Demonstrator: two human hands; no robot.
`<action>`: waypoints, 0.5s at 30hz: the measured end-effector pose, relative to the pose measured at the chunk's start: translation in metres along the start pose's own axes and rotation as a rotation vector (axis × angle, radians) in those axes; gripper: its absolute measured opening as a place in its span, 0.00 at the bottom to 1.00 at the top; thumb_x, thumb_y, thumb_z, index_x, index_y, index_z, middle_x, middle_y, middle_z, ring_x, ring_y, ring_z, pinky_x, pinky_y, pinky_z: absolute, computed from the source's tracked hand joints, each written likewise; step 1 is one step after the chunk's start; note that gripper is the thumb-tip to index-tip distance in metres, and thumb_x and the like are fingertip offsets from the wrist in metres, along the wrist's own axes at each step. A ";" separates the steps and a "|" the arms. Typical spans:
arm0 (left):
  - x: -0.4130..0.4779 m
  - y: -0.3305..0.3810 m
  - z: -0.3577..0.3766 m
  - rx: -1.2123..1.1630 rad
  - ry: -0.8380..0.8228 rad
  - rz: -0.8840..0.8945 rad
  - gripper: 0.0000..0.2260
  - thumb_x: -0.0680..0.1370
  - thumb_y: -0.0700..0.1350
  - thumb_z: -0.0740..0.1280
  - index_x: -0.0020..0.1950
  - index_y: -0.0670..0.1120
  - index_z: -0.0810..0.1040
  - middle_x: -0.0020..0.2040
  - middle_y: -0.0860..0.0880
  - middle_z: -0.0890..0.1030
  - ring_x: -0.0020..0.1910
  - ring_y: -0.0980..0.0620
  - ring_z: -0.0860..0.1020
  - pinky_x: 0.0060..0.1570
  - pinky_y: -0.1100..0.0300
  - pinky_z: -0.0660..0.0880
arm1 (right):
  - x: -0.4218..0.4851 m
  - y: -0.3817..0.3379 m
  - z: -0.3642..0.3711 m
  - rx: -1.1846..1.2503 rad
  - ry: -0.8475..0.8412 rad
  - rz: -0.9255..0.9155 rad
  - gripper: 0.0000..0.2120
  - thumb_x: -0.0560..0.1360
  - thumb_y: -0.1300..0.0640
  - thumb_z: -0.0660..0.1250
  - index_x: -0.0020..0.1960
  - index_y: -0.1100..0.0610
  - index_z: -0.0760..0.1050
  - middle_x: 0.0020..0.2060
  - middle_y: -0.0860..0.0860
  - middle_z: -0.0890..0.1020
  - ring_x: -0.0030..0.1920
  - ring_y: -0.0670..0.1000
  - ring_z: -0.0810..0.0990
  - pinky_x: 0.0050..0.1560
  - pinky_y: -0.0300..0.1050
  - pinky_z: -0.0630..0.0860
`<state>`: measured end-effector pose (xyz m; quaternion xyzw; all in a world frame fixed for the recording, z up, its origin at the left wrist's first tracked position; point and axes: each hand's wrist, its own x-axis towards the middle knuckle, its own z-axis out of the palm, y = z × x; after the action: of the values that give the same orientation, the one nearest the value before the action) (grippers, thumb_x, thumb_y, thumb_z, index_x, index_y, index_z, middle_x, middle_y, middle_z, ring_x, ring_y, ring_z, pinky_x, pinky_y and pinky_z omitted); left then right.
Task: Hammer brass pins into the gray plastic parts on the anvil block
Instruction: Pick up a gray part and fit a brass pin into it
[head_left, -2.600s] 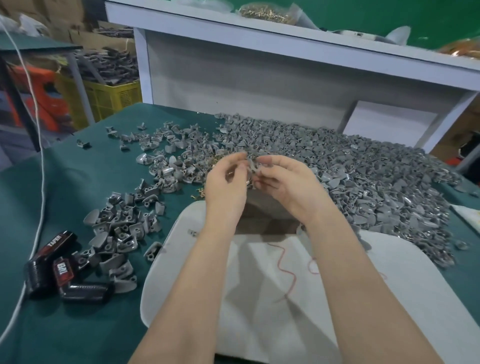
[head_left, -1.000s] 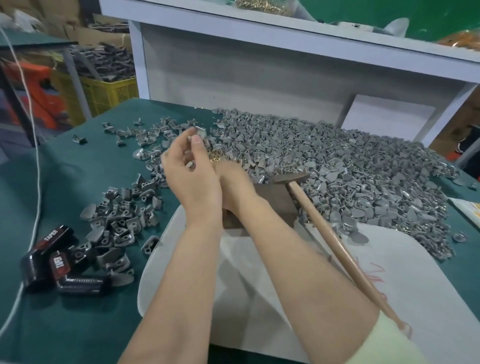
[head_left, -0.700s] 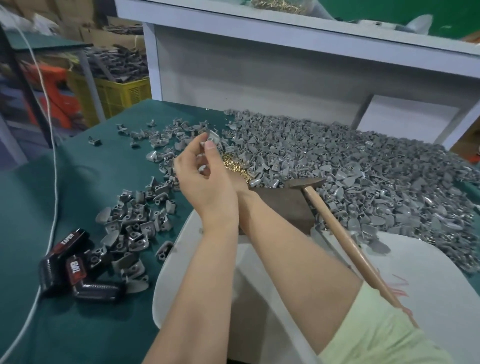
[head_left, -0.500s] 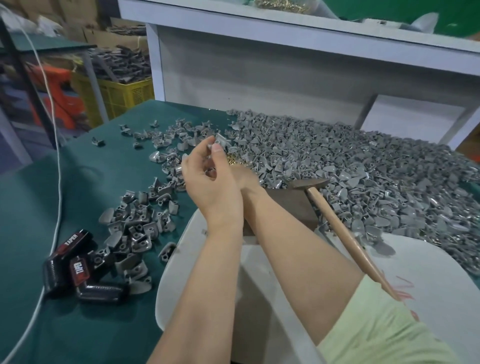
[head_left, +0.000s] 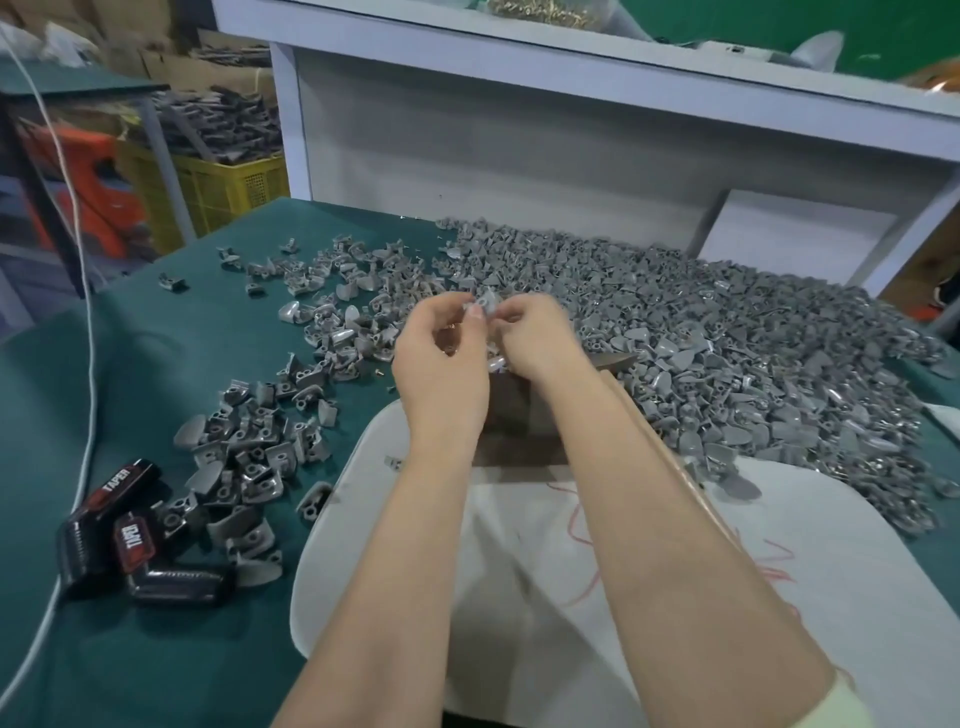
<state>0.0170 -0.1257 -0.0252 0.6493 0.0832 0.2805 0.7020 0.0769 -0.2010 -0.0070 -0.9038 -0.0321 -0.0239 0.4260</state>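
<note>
Uncrossed now: the right arm that was reaching under the left half a second ago has come back to its own side, and both hands have met above the block. The left hand (head_left: 441, 374) pinches a gray plastic part (head_left: 488, 302) between thumb and fingertips, and the right hand (head_left: 535, 338) pinches the same piece from the other side, fingers curled in tight. Whether a brass pin sits in that pinch, I cannot tell; it is too small and the fingers cover it.

The part is up in the air, clear of the anvil block (head_left: 514, 415), which sits dark and brown just below the wrists. The hammer (head_left: 618, 359) lies with its head on the block's right edge, its wooden handle running back under the right forearm, nobody holding it. The block stands at the far edge of a white pad (head_left: 779, 545) marked with red scribbles.

Right and beyond, a big heap of gray parts (head_left: 727, 364) spreads across the green table cover (head_left: 156, 338). To the left there's a smaller pile (head_left: 249, 452), and beside it some black-and-red packets (head_left: 119, 525). A white cable (head_left: 88, 312) trails down the left side. Up on the white shelf (head_left: 571, 47), a clear bag of brass-coloured pieces (head_left: 540, 8).
</note>
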 end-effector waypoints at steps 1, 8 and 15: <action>-0.002 -0.001 0.001 0.061 -0.075 0.015 0.03 0.78 0.42 0.66 0.49 0.48 0.78 0.43 0.55 0.79 0.46 0.56 0.78 0.48 0.66 0.74 | -0.006 0.008 -0.012 0.062 0.042 -0.001 0.06 0.76 0.61 0.64 0.46 0.57 0.80 0.46 0.55 0.82 0.50 0.55 0.80 0.54 0.47 0.75; -0.017 -0.008 0.013 0.845 -0.416 0.092 0.02 0.77 0.51 0.67 0.47 0.57 0.80 0.52 0.55 0.80 0.59 0.49 0.73 0.57 0.52 0.63 | -0.068 0.053 -0.055 0.329 0.184 0.011 0.06 0.75 0.68 0.65 0.44 0.59 0.78 0.35 0.52 0.81 0.33 0.43 0.79 0.40 0.34 0.78; -0.017 -0.008 0.013 0.925 -0.435 0.105 0.03 0.76 0.50 0.67 0.47 0.56 0.80 0.53 0.53 0.79 0.60 0.46 0.71 0.53 0.53 0.59 | -0.070 0.064 -0.031 0.011 0.278 -0.144 0.05 0.74 0.62 0.68 0.48 0.58 0.81 0.44 0.51 0.82 0.46 0.49 0.80 0.54 0.42 0.74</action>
<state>0.0114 -0.1452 -0.0357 0.9385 0.0179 0.1079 0.3274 0.0113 -0.2685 -0.0418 -0.8847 -0.0378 -0.1792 0.4287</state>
